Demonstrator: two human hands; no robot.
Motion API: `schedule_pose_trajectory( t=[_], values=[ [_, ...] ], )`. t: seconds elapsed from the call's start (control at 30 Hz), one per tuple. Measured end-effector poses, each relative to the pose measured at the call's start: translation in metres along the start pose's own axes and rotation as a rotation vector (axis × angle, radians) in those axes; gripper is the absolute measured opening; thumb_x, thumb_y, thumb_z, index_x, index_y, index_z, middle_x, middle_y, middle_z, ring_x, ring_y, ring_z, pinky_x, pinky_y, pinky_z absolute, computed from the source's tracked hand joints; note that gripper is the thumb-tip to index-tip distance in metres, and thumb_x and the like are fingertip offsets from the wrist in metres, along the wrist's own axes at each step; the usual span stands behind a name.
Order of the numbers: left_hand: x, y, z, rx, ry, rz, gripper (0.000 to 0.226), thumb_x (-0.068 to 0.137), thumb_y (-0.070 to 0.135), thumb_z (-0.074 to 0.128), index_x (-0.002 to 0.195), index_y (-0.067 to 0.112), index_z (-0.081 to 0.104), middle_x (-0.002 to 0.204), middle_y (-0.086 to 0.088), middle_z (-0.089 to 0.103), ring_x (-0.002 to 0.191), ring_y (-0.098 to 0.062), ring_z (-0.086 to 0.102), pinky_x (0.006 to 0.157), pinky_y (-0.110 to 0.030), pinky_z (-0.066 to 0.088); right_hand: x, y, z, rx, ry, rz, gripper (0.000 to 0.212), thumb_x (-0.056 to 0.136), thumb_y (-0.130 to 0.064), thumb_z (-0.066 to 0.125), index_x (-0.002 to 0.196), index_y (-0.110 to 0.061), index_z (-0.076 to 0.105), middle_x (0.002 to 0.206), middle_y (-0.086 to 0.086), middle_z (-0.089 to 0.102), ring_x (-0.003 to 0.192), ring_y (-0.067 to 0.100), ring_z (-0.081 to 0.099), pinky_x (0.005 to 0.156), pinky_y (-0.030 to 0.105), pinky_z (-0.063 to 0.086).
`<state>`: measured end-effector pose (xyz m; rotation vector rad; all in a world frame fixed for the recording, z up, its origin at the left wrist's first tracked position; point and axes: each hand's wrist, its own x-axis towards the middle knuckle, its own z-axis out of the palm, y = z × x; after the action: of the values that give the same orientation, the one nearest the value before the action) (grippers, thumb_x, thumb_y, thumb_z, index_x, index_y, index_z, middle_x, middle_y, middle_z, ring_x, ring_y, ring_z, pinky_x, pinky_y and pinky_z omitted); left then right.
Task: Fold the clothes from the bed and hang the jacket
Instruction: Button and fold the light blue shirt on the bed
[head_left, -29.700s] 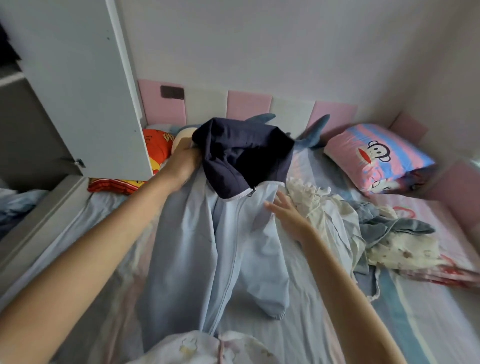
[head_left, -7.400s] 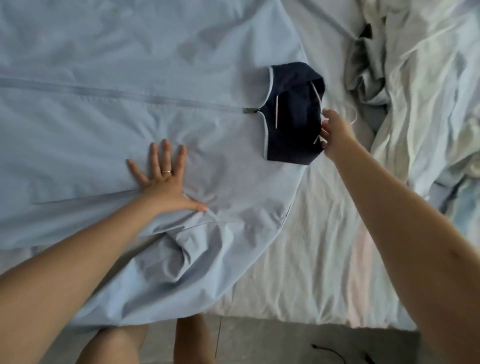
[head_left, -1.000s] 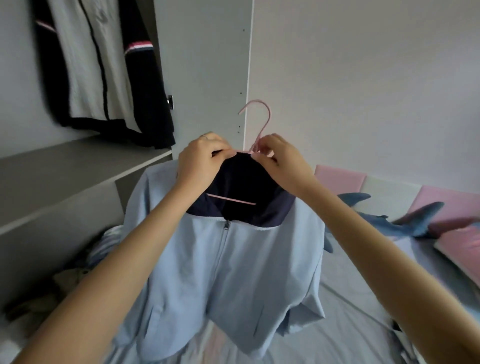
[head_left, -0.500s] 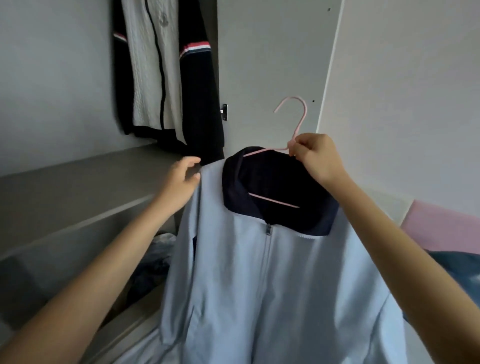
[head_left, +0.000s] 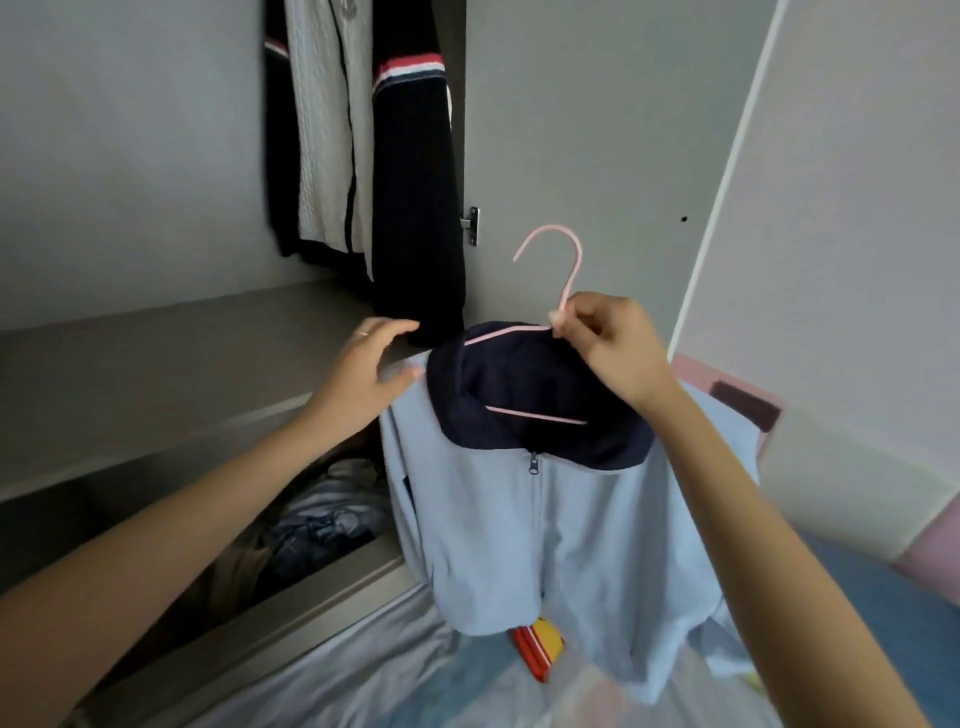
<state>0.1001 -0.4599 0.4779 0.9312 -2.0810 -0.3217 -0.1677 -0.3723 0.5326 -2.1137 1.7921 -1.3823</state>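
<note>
Pinching the hanger (head_left: 569, 270) neck, right grip (head_left: 613, 348) holds jacket (head_left: 597, 530) beside grey wardrobe shelf (head_left: 156, 364); left grip (head_left: 363, 374) spread.

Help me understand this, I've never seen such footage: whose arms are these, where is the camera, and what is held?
No machine here. The camera sits on a person's head, looking forward and down, so both arms are that person's own. The right hand pinches a pink hanger just under its hook; a light blue jacket with a dark collar hangs on it. The left hand is open beside the jacket's shoulder. Behind is an open wardrobe: a dark cardigan hangs above a grey shelf, with crumpled clothes below it. The bed shows at the bottom.
</note>
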Motion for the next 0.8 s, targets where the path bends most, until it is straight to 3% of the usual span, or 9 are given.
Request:
schedule_pose_trajectory(
  t=[0.07,0.17,0.27,0.37,0.47,0.57,0.67,0.73,0.8],
  values=[
    [0.016,0.018,-0.003,0.023,-0.015,0.116,0.040,0.086,0.019,0.069,0.124,0.012,0.059,0.120,0.001,0.055,0.110,-0.008,0.052,0.098,-0.019,0.039,0.004,-0.003,0.008,-0.060,0.024,-0.043,0.025,0.091,-0.037,0.055,0.068,-0.027,0.057,0.063,0.000,0.062,0.063,0.021,0.056,0.063,0.034,0.042],
    [0.035,0.033,-0.001,0.008,0.015,0.128,0.024,0.085,0.022,0.069,0.109,0.017,0.067,0.100,0.007,0.061,0.096,-0.009,0.060,0.082,-0.032,0.050,0.011,-0.008,0.012,-0.124,0.120,-0.102,0.026,0.089,-0.043,0.051,0.072,-0.025,0.060,0.058,0.000,0.057,0.060,0.025,0.054,0.058,0.032,0.040],
    [0.051,0.037,-0.001,0.076,0.050,0.183,0.025,0.085,0.031,0.068,0.106,0.018,0.065,0.095,0.010,0.055,0.087,-0.009,0.057,0.076,-0.027,0.046,0.020,-0.021,0.013,-0.129,0.182,-0.155,0.034,0.086,-0.049,0.044,0.069,-0.023,0.058,0.056,0.003,0.059,0.059,0.026,0.055,0.057,0.034,0.045],
    [0.060,0.036,-0.012,0.111,0.066,0.157,0.030,0.092,0.036,0.056,0.079,0.009,0.057,0.070,0.003,0.051,0.066,-0.020,0.053,0.061,-0.036,0.041,0.034,-0.044,0.019,-0.170,0.218,-0.201,0.032,0.086,-0.051,0.042,0.065,-0.028,0.053,0.056,0.001,0.061,0.059,0.024,0.056,0.060,0.034,0.046],
    [0.074,0.029,-0.035,0.174,0.136,0.173,0.036,0.095,0.032,0.054,0.071,0.006,0.050,0.057,0.004,0.041,0.058,-0.021,0.046,0.053,-0.036,0.032,0.054,-0.067,0.024,-0.168,0.253,-0.201,0.028,0.089,-0.044,0.049,0.068,-0.028,0.059,0.061,-0.004,0.064,0.062,0.018,0.059,0.064,0.035,0.049],
    [0.099,0.009,-0.064,0.118,0.181,0.246,0.026,0.092,0.026,0.058,0.076,0.006,0.056,0.064,0.006,0.045,0.063,-0.019,0.047,0.057,-0.034,0.035,0.083,-0.081,0.031,-0.104,0.237,-0.153,0.016,0.090,-0.039,0.058,0.087,-0.025,0.067,0.087,-0.009,0.067,0.077,0.010,0.061,0.073,0.033,0.051],
    [0.132,-0.030,-0.091,0.028,0.278,0.265,0.017,0.086,0.026,0.067,0.088,0.012,0.056,0.090,0.002,0.059,0.080,-0.019,0.057,0.071,-0.038,0.047,0.118,-0.079,0.040,-0.056,0.144,-0.001,0.031,0.093,-0.045,0.054,0.117,-0.026,0.056,0.102,-0.006,0.063,0.088,0.014,0.062,0.083,0.031,0.048],
    [0.155,-0.055,-0.104,-0.002,0.300,0.265,0.018,0.084,0.024,0.069,0.087,0.017,0.053,0.096,0.001,0.062,0.088,-0.018,0.060,0.077,-0.042,0.050,0.133,-0.073,0.045,-0.050,0.053,0.119,0.036,0.094,-0.050,0.048,0.117,-0.023,0.055,0.103,-0.002,0.064,0.094,0.017,0.061,0.088,0.031,0.045],
    [0.181,-0.072,-0.118,-0.009,0.296,0.257,0.017,0.083,0.024,0.070,0.086,0.021,0.054,0.098,0.004,0.064,0.090,-0.017,0.061,0.077,-0.039,0.049,0.149,-0.072,0.059,0.049,-0.069,0.151,0.037,0.094,-0.049,0.049,0.103,-0.016,0.063,0.097,0.000,0.068,0.093,0.017,0.063,0.087,0.031,0.047]
  ],
)
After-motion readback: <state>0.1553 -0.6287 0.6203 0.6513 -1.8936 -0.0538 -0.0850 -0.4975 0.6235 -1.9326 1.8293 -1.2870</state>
